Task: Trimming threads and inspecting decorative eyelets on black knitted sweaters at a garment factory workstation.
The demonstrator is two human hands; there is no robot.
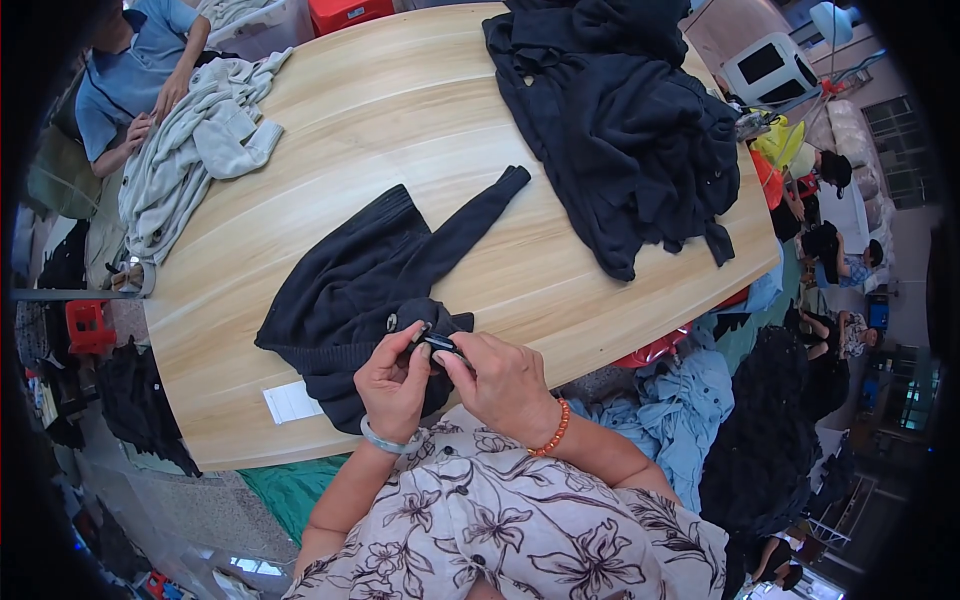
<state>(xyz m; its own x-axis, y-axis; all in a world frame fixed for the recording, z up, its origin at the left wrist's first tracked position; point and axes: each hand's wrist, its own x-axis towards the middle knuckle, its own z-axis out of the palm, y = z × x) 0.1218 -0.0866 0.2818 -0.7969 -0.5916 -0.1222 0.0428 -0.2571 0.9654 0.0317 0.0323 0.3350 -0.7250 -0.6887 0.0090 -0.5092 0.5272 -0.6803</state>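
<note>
A dark navy knitted sweater (345,265) lies on the table in front of me, one sleeve stretched toward the far right. At its near edge my left hand (392,382) is closed, thumb and fingers pinching a bit of the dark knit. Close against it, my right hand (498,378) grips a small black object (440,343) with a pale glint; its exact kind I cannot make out. The fingertips of both hands nearly meet there. Just beyond them a small round button-like piece (392,322) shows on the knit. Beside the sweater lies a white paper card (291,403).
A large heap of dark garments (620,130) covers the far right of the wooden table (400,110). At the far left a person (140,75) handles a light grey knit garment (215,135). Blue clothes (670,400) and a black pile (765,440) lie off the right edge.
</note>
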